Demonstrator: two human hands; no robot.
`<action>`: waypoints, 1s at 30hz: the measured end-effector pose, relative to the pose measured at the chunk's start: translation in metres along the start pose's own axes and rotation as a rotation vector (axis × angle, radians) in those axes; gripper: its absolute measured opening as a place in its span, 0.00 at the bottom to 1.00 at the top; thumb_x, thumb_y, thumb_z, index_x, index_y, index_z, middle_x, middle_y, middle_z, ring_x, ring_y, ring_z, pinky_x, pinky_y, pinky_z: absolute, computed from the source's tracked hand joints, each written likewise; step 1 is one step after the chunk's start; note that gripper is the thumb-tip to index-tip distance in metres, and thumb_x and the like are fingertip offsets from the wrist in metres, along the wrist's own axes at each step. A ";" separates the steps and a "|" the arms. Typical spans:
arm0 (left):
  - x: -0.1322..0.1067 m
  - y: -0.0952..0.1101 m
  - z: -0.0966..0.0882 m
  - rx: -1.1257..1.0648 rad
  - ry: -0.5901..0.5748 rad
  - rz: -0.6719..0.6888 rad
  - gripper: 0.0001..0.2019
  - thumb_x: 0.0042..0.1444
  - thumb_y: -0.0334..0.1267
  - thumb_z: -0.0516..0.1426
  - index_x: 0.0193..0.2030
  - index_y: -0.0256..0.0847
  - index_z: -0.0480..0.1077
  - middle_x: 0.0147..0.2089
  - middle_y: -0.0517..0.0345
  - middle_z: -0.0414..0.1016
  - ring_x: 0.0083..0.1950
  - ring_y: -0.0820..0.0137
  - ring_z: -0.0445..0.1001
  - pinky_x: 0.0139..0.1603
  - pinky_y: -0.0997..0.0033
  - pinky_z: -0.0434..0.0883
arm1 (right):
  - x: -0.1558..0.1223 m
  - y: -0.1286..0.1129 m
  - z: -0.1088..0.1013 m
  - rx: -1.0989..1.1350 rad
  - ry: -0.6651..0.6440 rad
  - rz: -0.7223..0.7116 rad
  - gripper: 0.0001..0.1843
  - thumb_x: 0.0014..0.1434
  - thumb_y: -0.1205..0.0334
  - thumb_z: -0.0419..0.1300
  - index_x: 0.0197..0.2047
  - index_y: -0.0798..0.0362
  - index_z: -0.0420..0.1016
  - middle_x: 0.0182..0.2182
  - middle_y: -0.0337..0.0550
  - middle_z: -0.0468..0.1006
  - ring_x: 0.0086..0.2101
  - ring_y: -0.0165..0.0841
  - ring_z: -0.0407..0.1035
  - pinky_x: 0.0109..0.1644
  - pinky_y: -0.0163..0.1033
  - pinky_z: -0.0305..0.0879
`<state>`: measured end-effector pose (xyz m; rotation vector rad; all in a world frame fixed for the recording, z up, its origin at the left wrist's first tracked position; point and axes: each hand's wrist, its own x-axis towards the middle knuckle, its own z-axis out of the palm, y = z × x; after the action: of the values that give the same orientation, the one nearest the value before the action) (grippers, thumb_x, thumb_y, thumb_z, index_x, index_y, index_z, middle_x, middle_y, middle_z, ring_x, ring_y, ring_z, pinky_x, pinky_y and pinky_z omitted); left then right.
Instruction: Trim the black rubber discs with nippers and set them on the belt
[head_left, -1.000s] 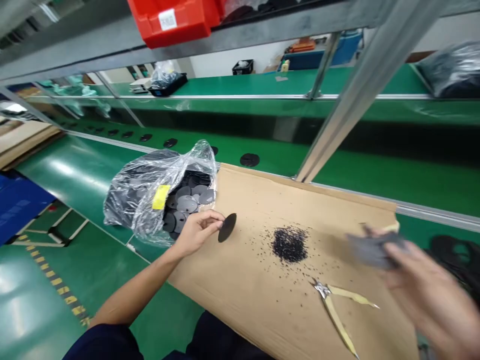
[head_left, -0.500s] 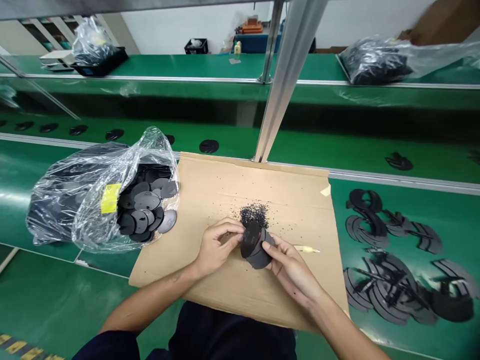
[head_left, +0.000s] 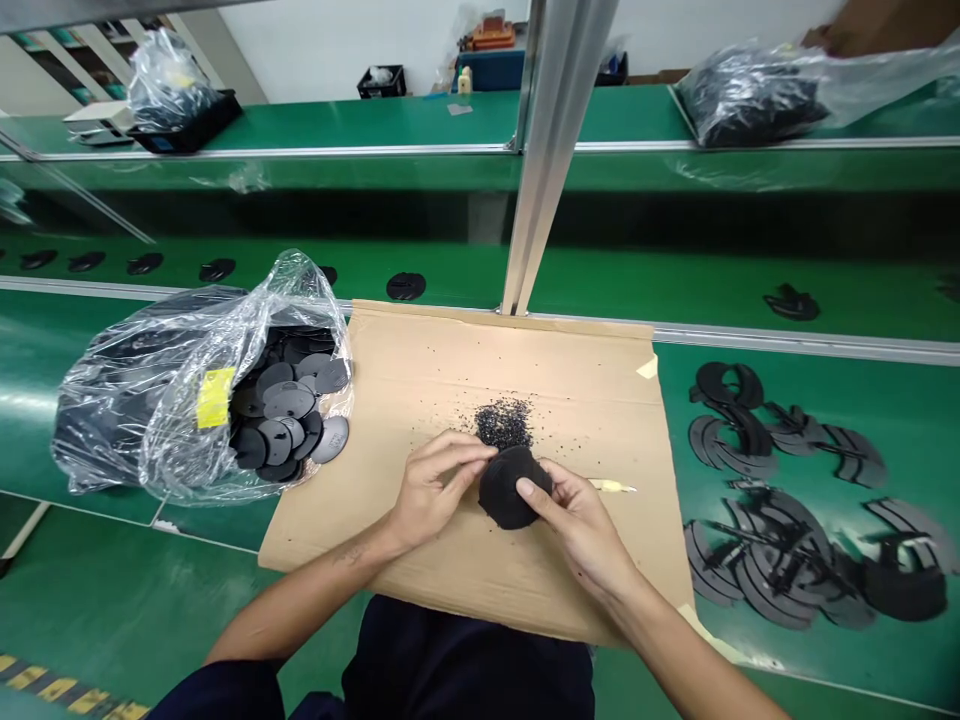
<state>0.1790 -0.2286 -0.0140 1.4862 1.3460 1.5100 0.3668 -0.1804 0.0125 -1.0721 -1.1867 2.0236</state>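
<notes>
Both hands over cardboard sheet (head_left: pixel 450 370), meeting at centre; left hand (head_left: pixel 435 485) pinching left edge of black disc (head_left: pixel 504 492), fingers closed on it; right hand (head_left: pixel 581 525) cupping same disc from right and below, thumb pressed on its face; disc flat face tilted toward camera, between the hands, equally near both; heap of black trimmings (head_left: pixel 504 424) just beyond; open bag of discs (head_left: pixel 202 395) well left.

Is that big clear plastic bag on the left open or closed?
Open. The clear plastic bag gapes toward the brown cardboard sheet, and dark round discs show at its mouth.
</notes>
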 end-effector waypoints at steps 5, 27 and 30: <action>0.001 0.016 0.000 -0.024 -0.136 -0.085 0.20 0.66 0.51 0.58 0.56 0.39 0.76 0.44 0.48 0.79 0.42 0.67 0.77 0.41 0.70 0.77 | -0.008 0.000 0.000 -0.264 0.074 -0.216 0.15 0.62 0.48 0.68 0.43 0.51 0.81 0.35 0.43 0.81 0.36 0.35 0.75 0.40 0.37 0.72; 0.008 0.045 -0.007 0.156 -0.264 0.287 0.18 0.65 0.33 0.60 0.61 0.41 0.72 0.47 0.47 0.82 0.46 0.64 0.80 0.47 0.62 0.78 | -0.020 -0.007 -0.010 -0.709 -0.050 -0.843 0.18 0.64 0.73 0.61 0.55 0.49 0.80 0.43 0.49 0.82 0.40 0.38 0.79 0.41 0.42 0.80; 0.007 0.044 -0.007 0.147 -0.237 0.321 0.18 0.64 0.32 0.62 0.60 0.40 0.72 0.45 0.48 0.83 0.46 0.64 0.81 0.47 0.63 0.78 | -0.022 -0.007 -0.010 -0.723 -0.040 -0.849 0.18 0.64 0.73 0.61 0.54 0.49 0.80 0.42 0.49 0.82 0.40 0.38 0.79 0.41 0.41 0.80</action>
<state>0.1810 -0.2369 0.0306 1.9825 1.1376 1.3889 0.3869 -0.1895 0.0235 -0.6135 -2.0293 0.9730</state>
